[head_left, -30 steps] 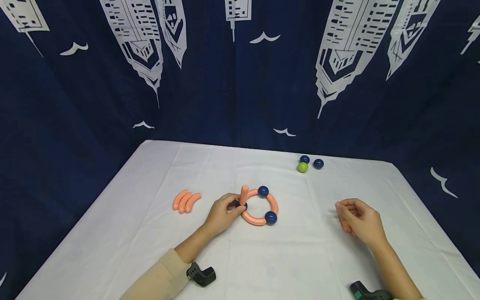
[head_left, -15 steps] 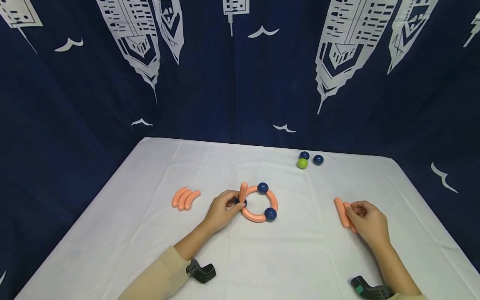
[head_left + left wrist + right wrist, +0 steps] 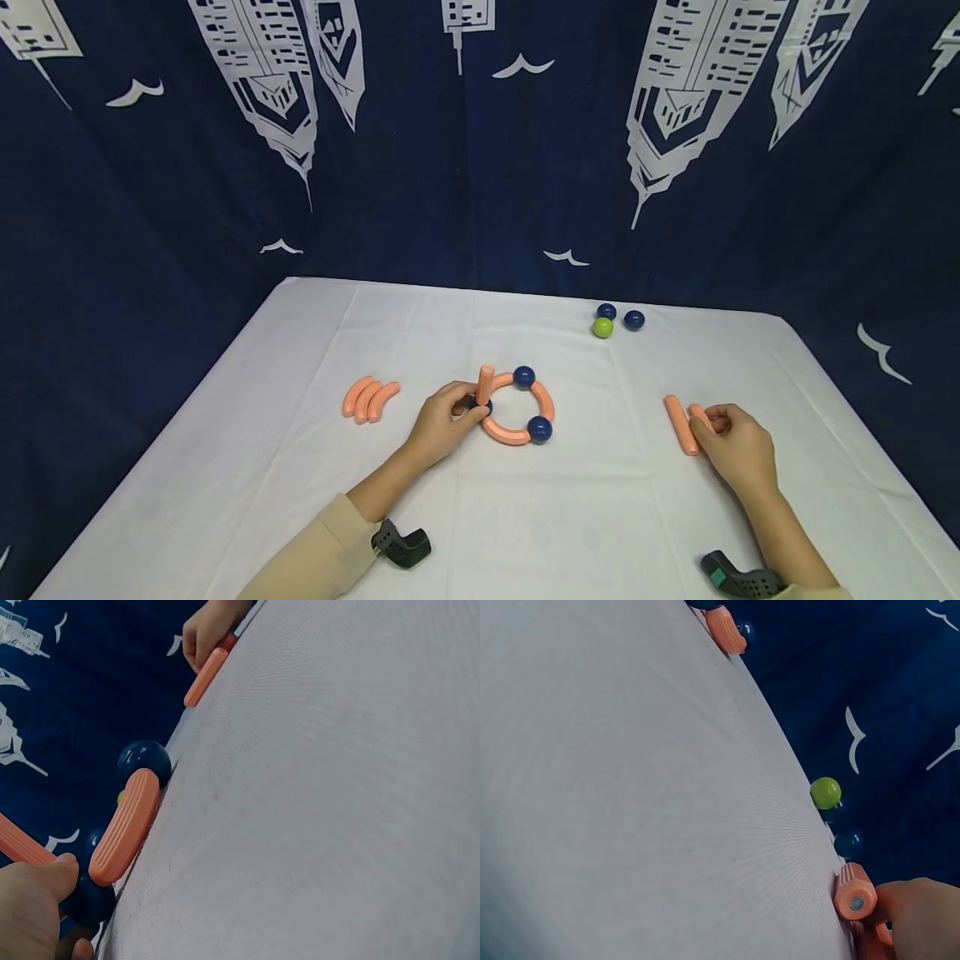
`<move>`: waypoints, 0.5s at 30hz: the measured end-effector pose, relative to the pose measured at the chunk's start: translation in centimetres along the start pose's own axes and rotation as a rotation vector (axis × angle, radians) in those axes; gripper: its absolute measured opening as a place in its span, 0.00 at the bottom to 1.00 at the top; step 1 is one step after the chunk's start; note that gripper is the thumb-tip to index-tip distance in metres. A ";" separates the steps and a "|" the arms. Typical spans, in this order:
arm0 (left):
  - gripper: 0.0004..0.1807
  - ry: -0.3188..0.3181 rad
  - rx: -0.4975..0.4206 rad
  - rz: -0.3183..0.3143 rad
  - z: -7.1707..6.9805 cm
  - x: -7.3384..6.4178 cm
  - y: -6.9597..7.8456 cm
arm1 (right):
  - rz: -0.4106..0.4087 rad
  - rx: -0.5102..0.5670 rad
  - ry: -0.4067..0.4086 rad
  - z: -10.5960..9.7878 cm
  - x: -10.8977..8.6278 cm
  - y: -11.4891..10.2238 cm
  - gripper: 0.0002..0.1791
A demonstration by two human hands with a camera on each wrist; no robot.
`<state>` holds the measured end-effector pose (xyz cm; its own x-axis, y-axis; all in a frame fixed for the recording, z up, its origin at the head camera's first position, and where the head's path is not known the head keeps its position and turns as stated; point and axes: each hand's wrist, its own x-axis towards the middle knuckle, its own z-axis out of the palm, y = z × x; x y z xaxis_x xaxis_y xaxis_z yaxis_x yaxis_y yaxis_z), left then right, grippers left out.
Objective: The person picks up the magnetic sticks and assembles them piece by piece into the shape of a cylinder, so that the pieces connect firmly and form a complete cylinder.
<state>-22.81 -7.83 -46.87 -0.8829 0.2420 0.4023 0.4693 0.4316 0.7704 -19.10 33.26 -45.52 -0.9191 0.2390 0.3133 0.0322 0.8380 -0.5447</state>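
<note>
A ring of curved orange rods (image 3: 506, 436) joined by navy balls (image 3: 539, 429) lies mid-table. At its left side my left hand (image 3: 442, 427) grips a navy ball (image 3: 88, 901) with thumb and fingers. From that ball a straight orange rod (image 3: 485, 385) stands up. On the right, my right hand (image 3: 742, 450) pinches a straight orange rod (image 3: 701, 415), its lower part hidden by the fingers. Just left of it lies another straight rod (image 3: 681, 425); in the right wrist view a rod end (image 3: 856, 901) shows a round metal disc.
Several curved orange rods (image 3: 372, 400) lie side by side at the left. Near the far edge sit a green ball (image 3: 602, 327) and two navy balls (image 3: 633, 321). White cloth covers the table (image 3: 570, 525); a dark blue printed curtain (image 3: 465, 183) hangs behind.
My right hand has shifted right, uncovering the straight rods it had covered, and one rod now lies apart from its fingers. My left hand keeps its grip at the ring.
</note>
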 end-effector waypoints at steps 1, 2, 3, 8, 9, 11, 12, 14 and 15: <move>0.15 0.000 -0.001 -0.006 0.0 0.0 0.0 | -0.001 -0.004 0.004 0.0 0.0 0.0 0.18; 0.15 0.002 0.001 -0.003 0.0 0.0 0.0 | -0.002 -0.008 0.006 0.0 0.0 0.0 0.19; 0.15 0.002 0.003 -0.003 0.0 0.0 0.0 | -0.003 -0.013 0.008 0.1 0.0 0.1 0.19; 0.15 0.003 0.005 -0.002 0.0 0.0 0.0 | -0.005 -0.034 0.003 0.1 0.0 0.2 0.20; 0.15 0.002 0.005 -0.006 -0.1 0.0 0.1 | -0.004 -0.038 0.002 0.2 0.0 0.2 0.20; 0.15 0.003 0.008 -0.001 -0.1 0.0 0.1 | 0.002 -0.044 0.001 0.2 0.0 0.2 0.20; 0.15 0.002 0.009 -0.002 -0.1 0.0 0.1 | 0.004 -0.048 0.003 0.2 0.0 0.2 0.20; 0.15 0.001 0.010 -0.002 -0.1 0.0 0.1 | 0.009 -0.057 0.007 0.2 -0.1 0.2 0.19; 0.15 0.002 0.010 -0.004 -0.1 0.0 0.1 | 0.011 -0.060 0.007 0.2 -0.1 0.2 0.20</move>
<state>-22.79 -7.87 -46.78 -0.8847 0.2390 0.4003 0.4662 0.4408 0.7670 -19.09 33.31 -45.81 -0.9160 0.2510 0.3130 0.0656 0.8633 -0.5004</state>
